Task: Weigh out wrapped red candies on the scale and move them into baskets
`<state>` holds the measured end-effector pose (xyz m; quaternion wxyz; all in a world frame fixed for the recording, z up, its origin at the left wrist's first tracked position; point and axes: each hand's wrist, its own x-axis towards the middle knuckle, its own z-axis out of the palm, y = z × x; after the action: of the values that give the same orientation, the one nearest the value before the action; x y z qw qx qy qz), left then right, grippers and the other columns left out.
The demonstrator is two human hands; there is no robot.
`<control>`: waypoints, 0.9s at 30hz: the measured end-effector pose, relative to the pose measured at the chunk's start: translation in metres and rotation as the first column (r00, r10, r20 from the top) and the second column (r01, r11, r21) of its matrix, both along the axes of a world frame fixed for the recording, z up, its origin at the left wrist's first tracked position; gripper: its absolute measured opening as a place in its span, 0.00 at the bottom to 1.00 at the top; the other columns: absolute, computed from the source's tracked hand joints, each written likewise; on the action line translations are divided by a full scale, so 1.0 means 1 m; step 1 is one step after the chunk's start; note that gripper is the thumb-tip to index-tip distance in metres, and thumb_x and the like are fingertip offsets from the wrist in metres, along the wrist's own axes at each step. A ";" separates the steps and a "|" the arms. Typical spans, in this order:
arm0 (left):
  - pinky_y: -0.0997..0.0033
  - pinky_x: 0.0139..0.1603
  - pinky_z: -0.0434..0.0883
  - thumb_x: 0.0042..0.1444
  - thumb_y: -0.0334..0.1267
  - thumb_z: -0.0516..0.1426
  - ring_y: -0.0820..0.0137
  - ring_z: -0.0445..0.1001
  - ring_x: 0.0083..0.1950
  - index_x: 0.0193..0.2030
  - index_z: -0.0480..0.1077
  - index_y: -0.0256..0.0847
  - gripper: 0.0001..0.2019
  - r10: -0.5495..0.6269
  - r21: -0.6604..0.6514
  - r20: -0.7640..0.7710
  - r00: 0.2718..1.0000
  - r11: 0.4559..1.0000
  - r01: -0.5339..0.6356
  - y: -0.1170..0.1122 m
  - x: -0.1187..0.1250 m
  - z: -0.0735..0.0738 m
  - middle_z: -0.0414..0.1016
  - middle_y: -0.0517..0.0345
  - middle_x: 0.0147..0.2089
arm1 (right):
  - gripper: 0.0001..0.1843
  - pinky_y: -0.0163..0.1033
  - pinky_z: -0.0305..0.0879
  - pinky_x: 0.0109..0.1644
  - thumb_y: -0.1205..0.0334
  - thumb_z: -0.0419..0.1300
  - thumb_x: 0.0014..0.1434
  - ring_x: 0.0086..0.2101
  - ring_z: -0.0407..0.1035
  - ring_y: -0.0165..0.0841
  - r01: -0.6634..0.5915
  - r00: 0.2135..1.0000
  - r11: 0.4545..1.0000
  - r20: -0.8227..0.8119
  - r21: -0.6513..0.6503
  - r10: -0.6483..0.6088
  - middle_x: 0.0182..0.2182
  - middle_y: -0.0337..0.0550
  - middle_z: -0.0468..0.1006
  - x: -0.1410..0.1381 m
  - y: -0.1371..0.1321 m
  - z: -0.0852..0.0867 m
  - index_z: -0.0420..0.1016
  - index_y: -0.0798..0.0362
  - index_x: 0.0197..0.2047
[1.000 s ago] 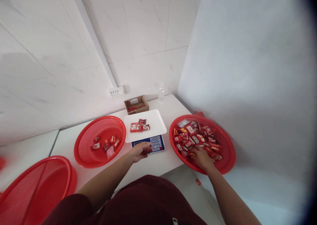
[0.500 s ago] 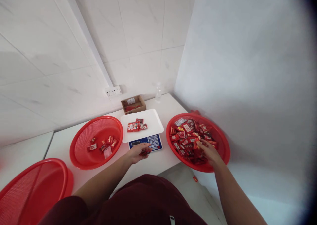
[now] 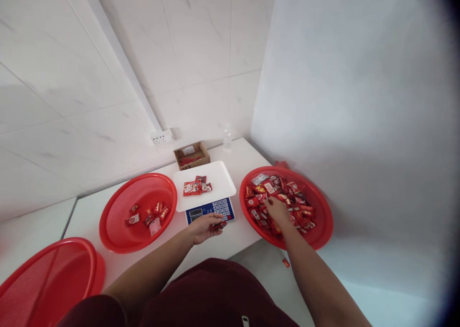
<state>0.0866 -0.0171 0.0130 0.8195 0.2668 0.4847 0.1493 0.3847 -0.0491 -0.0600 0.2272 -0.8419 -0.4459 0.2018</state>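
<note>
The left hand [image 3: 204, 228], just below the centre of the frame, has its fingers curled around a few small dark red packets [image 3: 218, 226], whose ends stick out past the fingertips. It hovers in front of the scale [image 3: 196, 213], partly covering the blue keypad. The right hand [image 3: 277, 209], right of centre, reaches into the right basket [image 3: 326, 228], its fingertips bent down to the heaped candies [image 3: 305, 211]; something pale shows at the tips, but I cannot tell whether the fingers grip it or only touch it. These candies, mostly in red wrappers, cover much of that basket's floor. On the white tray [image 3: 220, 176] of the scale, at mid-frame, a little cluster of red packets [image 3: 192, 188] lies left of the tray's middle. Left of the scale, the middle basket [image 3: 117, 216] holds a few loose sweets [image 3: 132, 219] and a pink piece [image 3: 155, 227]. Another red basket [image 3: 46, 274] fills the lower left corner. Behind the tray stand a cardboard box [image 3: 203, 162] with red things inside and, to its right, a clear bottle [image 3: 227, 139], both on the white table [image 3: 241, 157]. One red wrapper [image 3: 285, 262] lies on the floor, lower right of centre.
</note>
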 end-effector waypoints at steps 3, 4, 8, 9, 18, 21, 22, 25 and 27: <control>0.71 0.45 0.68 0.42 0.20 0.62 0.71 0.76 0.38 0.37 0.70 0.37 0.15 -0.016 0.019 0.062 0.998 1.000 0.015 -0.001 -0.004 -0.001 0.76 0.56 0.32 | 0.13 0.38 0.62 0.39 0.56 0.52 0.54 0.33 0.71 0.35 -0.012 0.999 1.000 -0.029 0.018 0.013 0.31 0.47 0.80 0.003 -0.009 -0.001 0.75 0.53 0.31; 0.70 0.46 0.68 0.41 0.18 0.61 0.70 0.76 0.39 0.37 0.70 0.37 0.16 -0.019 0.021 0.077 0.997 1.000 0.017 -0.002 -0.005 -0.002 0.76 0.56 0.33 | 0.13 0.38 0.62 0.38 0.56 0.52 0.53 0.33 0.71 0.35 -0.012 0.999 1.000 -0.044 0.023 0.013 0.30 0.46 0.79 0.006 -0.015 0.000 0.75 0.53 0.30; 0.68 0.50 0.67 0.40 0.16 0.61 0.67 0.77 0.41 0.37 0.71 0.35 0.17 -0.017 0.011 0.094 0.995 1.000 0.016 -0.002 -0.008 -0.009 0.76 0.55 0.34 | 0.15 0.39 0.64 0.39 0.52 0.52 0.51 0.33 0.72 0.36 0.018 0.995 0.999 -0.100 0.040 -0.013 0.30 0.45 0.79 0.022 -0.038 0.007 0.74 0.52 0.30; 0.67 0.51 0.68 0.40 0.16 0.61 0.68 0.77 0.40 0.37 0.71 0.35 0.17 -0.007 0.016 0.083 0.997 1.000 0.006 -0.001 -0.006 -0.011 0.76 0.55 0.33 | 0.15 0.40 0.65 0.40 0.52 0.52 0.51 0.34 0.72 0.37 0.031 0.994 0.998 -0.108 0.045 -0.026 0.32 0.46 0.80 0.025 -0.043 0.009 0.74 0.52 0.31; 0.67 0.41 0.72 0.47 0.25 0.63 0.69 0.77 0.36 0.42 0.66 0.37 0.15 0.070 0.118 -0.014 0.997 0.991 -0.068 0.020 0.009 -0.015 0.76 0.54 0.36 | 0.22 0.48 0.66 0.41 0.44 0.50 0.49 0.37 0.73 0.45 0.133 0.989 0.990 -0.059 -0.041 -0.135 0.36 0.50 0.80 0.011 -0.083 -0.015 0.74 0.49 0.38; 0.66 0.44 0.72 0.49 0.29 0.63 0.68 0.75 0.42 0.43 0.68 0.37 0.14 0.120 0.469 -0.163 0.979 0.883 -0.030 0.044 0.013 -0.016 0.75 0.51 0.42 | 0.22 0.47 0.66 0.39 0.45 0.48 0.52 0.36 0.74 0.45 0.077 0.996 0.994 -0.029 -0.079 -0.079 0.38 0.51 0.80 -0.001 -0.087 -0.019 0.74 0.47 0.41; 0.65 0.46 0.72 0.51 0.31 0.62 0.67 0.75 0.44 0.45 0.68 0.37 0.14 0.140 0.593 -0.236 0.962 0.804 0.028 0.054 0.014 -0.015 0.74 0.50 0.45 | 0.22 0.47 0.66 0.38 0.45 0.48 0.52 0.36 0.74 0.45 0.058 0.998 0.995 -0.025 -0.083 -0.060 0.39 0.52 0.80 -0.003 -0.086 -0.018 0.74 0.47 0.42; 0.61 0.57 0.66 0.56 0.33 0.57 0.64 0.70 0.54 0.53 0.66 0.39 0.17 0.200 0.775 -0.414 0.888 0.589 0.229 0.087 0.015 -0.013 0.70 0.47 0.55 | 0.23 0.48 0.67 0.38 0.46 0.47 0.52 0.36 0.74 0.46 0.039 0.999 0.995 -0.009 -0.095 -0.040 0.39 0.53 0.80 -0.007 -0.085 -0.010 0.74 0.48 0.42; 0.56 0.65 0.56 0.55 0.34 0.58 0.60 0.60 0.64 0.57 0.64 0.41 0.22 0.229 0.795 -0.463 0.856 0.534 0.287 0.103 0.011 -0.013 0.64 0.47 0.62 | 0.24 0.48 0.67 0.39 0.45 0.46 0.53 0.36 0.74 0.45 0.038 0.999 0.992 -0.005 -0.116 -0.039 0.40 0.52 0.80 -0.007 -0.084 -0.007 0.73 0.49 0.43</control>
<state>0.0978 0.0862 0.0003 0.4275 0.6663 0.5468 0.2727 0.3778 -0.1328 -0.0669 0.1833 -0.8614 -0.4163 0.2260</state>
